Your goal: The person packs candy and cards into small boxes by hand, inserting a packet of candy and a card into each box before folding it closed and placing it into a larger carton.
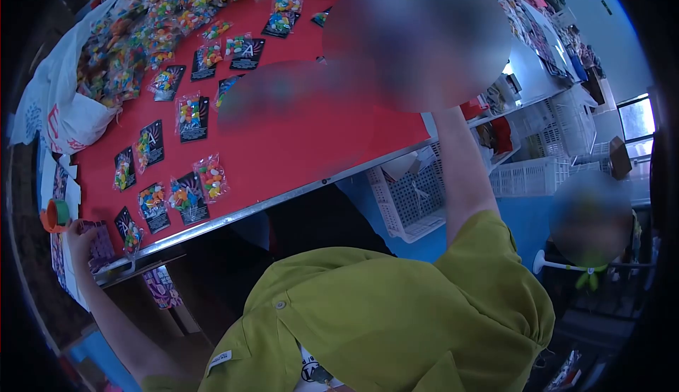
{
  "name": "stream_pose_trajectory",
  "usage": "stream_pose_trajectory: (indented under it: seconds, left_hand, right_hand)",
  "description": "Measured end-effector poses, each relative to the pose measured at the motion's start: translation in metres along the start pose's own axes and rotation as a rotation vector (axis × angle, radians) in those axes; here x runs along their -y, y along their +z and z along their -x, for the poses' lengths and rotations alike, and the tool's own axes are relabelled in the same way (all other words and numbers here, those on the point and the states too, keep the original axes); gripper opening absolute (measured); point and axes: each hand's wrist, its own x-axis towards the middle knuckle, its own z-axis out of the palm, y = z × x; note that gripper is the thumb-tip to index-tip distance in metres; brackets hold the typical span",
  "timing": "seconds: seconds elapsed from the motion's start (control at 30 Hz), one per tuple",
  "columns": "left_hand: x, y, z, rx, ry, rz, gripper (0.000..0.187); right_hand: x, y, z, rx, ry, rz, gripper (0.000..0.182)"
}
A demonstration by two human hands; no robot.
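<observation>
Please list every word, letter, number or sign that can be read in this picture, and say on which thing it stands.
"A": a large white letter on the black cards of the candy packets on the red table.
Red print on the white bag: partly hidden, not readable.
Small label on the green shirt: too small to read.
Print on the purple packet by the left hand: blurred.

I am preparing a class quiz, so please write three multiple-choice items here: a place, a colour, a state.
1. The left hand is at: A the table corner; B a white crate; C the floor.
2. The table top is: A blue; B red; C white.
3. The candy packets: A stand upright; B hang; C lie flat.
1 A, it is by the near corner; 2 B, bare surface shows red; 3 C, they lie flat in rows.
</observation>
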Motion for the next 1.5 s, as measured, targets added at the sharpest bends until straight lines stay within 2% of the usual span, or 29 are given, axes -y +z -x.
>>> stream_pose_trajectory:
  seconds: [0.03, 0.1, 0.13, 0.2, 0.23, 0.3, 0.33, 0.4, 0.47, 0.53, 0.6, 0.63, 0.67, 0.7, 0.77, 0.83, 0.87, 0.9, 0.97, 1.0, 1.07, 1.13, 1.17, 1.23, 1.27, 1.37, 1.4, 1.43, 1.5]
  left_hand:
    - [-0.003, 0.002, 0.003, 0.002, -0.001, -0.001, 0.053]
    - [-0.025, 0.006, 0.012, -0.477, 0.149, -0.744, 0.058]
    - [-0.044, 0.003, 0.013, -0.475, 0.149, -0.744, 0.058]
    - [-0.088, -0.005, 0.014, -0.649, 0.288, -0.544, 0.057]
    - [-0.115, -0.004, 0.023, -0.650, 0.286, -0.542, 0.057]
    - [-0.182, 0.004, 0.050, -0.589, 0.496, -0.057, 0.052]
    - [-0.218, 0.012, 0.066, -0.582, 0.506, -0.051, 0.052]
    - [-0.288, 0.036, 0.101, -0.197, 0.379, 0.858, 0.059]
    - [-0.339, 0.062, 0.124, 0.290, 0.336, 1.409, 0.067]
    - [-0.383, 0.103, 0.149, 0.698, 0.306, 1.904, 0.075]
    - [-0.415, 0.135, 0.165, 0.852, 0.262, 2.024, 0.073]
    - [-0.425, 0.143, 0.170, 0.988, 0.209, 2.146, 0.071]
    - [-0.431, 0.140, 0.173, 0.987, 0.098, 2.098, 0.071]
    - [-0.435, 0.133, 0.174, 0.980, -0.010, 2.041, 0.071]
    - [-0.439, 0.123, 0.181, 0.912, 0.085, 1.969, 0.071]
    - [-0.423, 0.119, 0.181, 0.943, 0.002, 1.952, 0.072]
    - [-0.418, 0.119, 0.179, 0.905, 0.018, 1.925, 0.073]
    - [-0.413, 0.120, 0.179, 0.861, -0.008, 1.924, 0.073]
    - [-0.405, 0.119, 0.178, 0.916, -0.121, 1.887, 0.071]
    - [-0.403, 0.120, 0.177, 1.036, -0.103, 1.965, 0.066]
    - [-0.403, 0.128, 0.177, 1.139, -0.022, 1.933, 0.065]
    - [-0.410, 0.133, 0.181, 1.162, -0.046, 1.932, 0.069]
    - [-0.413, 0.133, 0.183, 1.207, 0.016, 1.948, 0.071]
    - [-0.414, 0.134, 0.187, 1.271, 0.032, 1.993, 0.074]
    - [-0.413, 0.133, 0.188, 1.255, 0.014, 1.997, 0.074]
    - [-0.412, 0.132, 0.184, 1.233, 0.002, 1.987, 0.073]
    - [-0.413, 0.133, 0.183, 1.188, 0.009, 1.947, 0.072]
    - [-0.414, 0.134, 0.182, 1.144, 0.018, 1.909, 0.071]
    - [-0.417, 0.135, 0.181, 1.121, 0.003, 1.924, 0.069]
  right_hand:
    - [0.000, 0.001, 0.000, -0.079, -0.022, 0.037, 0.012]
    - [-0.003, 0.001, -0.001, -0.159, -0.043, 0.076, 0.010]
    - [-0.004, -0.001, -0.002, -0.156, -0.069, 0.061, 0.010]
    - [-0.004, -0.002, -0.004, -0.157, -0.101, 0.045, 0.009]
    - [-0.004, -0.003, -0.004, -0.167, -0.078, 0.028, 0.008]
    - [-0.007, -0.007, -0.001, -0.170, -0.048, 0.021, 0.008]
    - [-0.006, -0.014, 0.001, -0.223, -0.034, 0.017, 0.007]
    - [-0.002, -0.029, 0.009, -0.262, -0.008, 0.024, 0.007]
    - [0.011, -0.051, 0.017, -0.668, -0.059, -0.087, 0.009]
    - [0.050, -0.098, 0.038, -0.787, -0.104, -0.341, 0.012]
    - [0.096, -0.149, 0.075, -0.722, -0.193, -0.622, 0.011]
    - [0.111, -0.176, 0.095, -0.613, -0.270, -0.994, 0.012]
    - [0.130, -0.184, 0.113, -0.508, -0.421, -1.152, 0.015]
    - [0.138, -0.195, 0.126, -0.432, -0.445, -1.271, 0.017]
    - [0.132, -0.192, 0.128, -0.264, -0.595, -1.562, 0.025]
    - [0.077, -0.165, 0.120, -0.389, -0.360, -1.360, 0.030]
    - [0.045, -0.135, 0.116, -0.471, -0.171, -1.099, 0.020]
    - [0.009, -0.108, 0.108, -0.421, 0.081, -1.108, 0.024]
    - [-0.067, -0.056, 0.096, -0.241, 0.409, -0.737, 0.026]
    - [-0.108, -0.012, 0.097, -0.088, 0.374, -0.484, 0.030]
    - [-0.155, 0.042, 0.098, 0.300, 0.483, -0.350, 0.036]
    - [-0.225, 0.115, 0.093, 0.521, 0.263, -0.581, 0.040]
    - [-0.204, 0.065, 0.077, 0.751, 0.409, -0.727, 0.040]
    - [-0.225, 0.083, 0.077, 0.644, 0.513, -0.952, 0.040]
    - [-0.244, 0.111, 0.083, 0.466, 0.439, -0.856, 0.038]
    - [-0.252, 0.128, 0.097, 0.664, 0.410, -0.705, 0.035]
    - [-0.252, 0.133, 0.102, 0.537, 0.357, -0.675, 0.031]
    - [-0.252, 0.139, 0.104, 0.541, 0.354, -0.674, 0.031]
    - [-0.247, 0.144, 0.100, 0.446, 0.236, -0.281, 0.028]
